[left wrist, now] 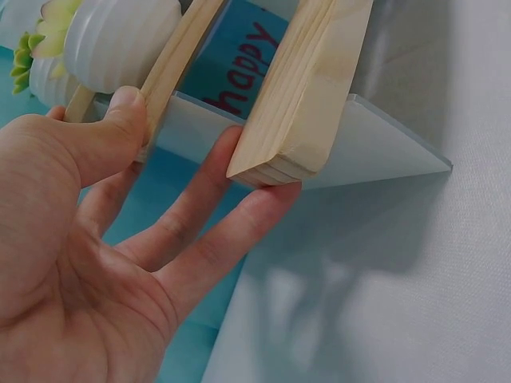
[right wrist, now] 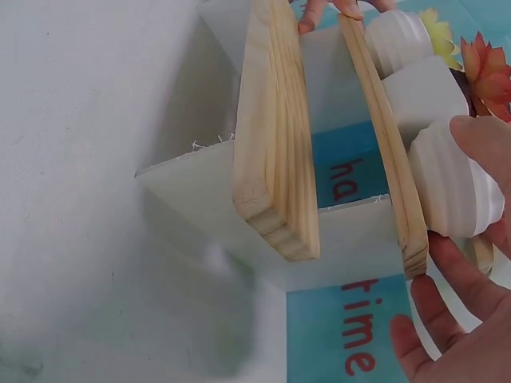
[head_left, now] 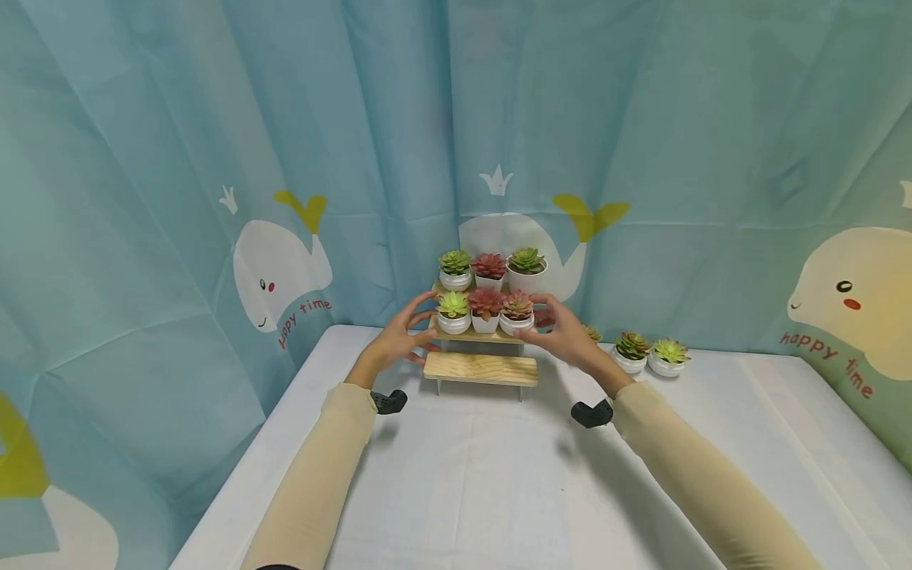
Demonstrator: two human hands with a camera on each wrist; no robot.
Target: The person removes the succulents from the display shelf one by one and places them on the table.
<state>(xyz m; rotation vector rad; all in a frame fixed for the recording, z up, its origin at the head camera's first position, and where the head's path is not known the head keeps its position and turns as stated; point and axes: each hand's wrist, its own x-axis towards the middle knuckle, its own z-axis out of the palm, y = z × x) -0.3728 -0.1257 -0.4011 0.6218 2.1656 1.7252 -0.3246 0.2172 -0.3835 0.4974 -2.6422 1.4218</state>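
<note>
A three-tier wooden plant stand (head_left: 480, 369) with white side panels stands on the table. Three potted succulents line its top tier and three its middle tier; the lowest step (left wrist: 307, 96) is bare. My left hand (head_left: 395, 340) grips the stand's left end, its thumb on the middle tier's edge and two fingertips against the lowest step. At the other end, my right hand (head_left: 570, 336) holds the ribbed white pot (right wrist: 451, 183) of the pinkish succulent (head_left: 517, 303), thumb on its front. Beside that pot are a red succulent (head_left: 486, 303) and a light green one (head_left: 453, 305).
Right of the stand, two potted succulents (head_left: 630, 350) (head_left: 668, 356) stand on the white table (head_left: 499, 475); another plant (head_left: 591, 332) is partly hidden behind my right hand. A blue curtain (head_left: 399, 119) with whale prints hangs close behind the stand.
</note>
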